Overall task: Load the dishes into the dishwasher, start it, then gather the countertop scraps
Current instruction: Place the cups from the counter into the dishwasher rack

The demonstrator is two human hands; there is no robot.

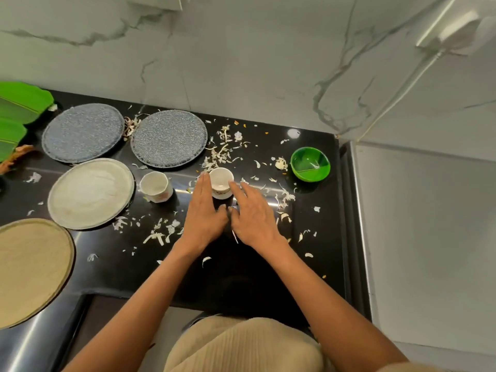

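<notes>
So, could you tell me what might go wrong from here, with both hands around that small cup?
1. Both hands, left hand and right hand, flank the small white cup with straight fingers; a loose lift could drop it.
2. The second cup stands close to the left hand and might get knocked.
3. Scraps lie around the cups, some near the counter edge, and a sweep could push them off.

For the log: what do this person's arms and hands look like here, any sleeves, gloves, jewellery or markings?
Both forearms are bare as far as the frame shows, with no sleeves in view. The left hand and right hand wear no gloves, and no rings, watch or bracelets show at the fingers or wrists. No markings are visible. The only clothing in view is a beige ribbed garment at the bottom edge.
</notes>
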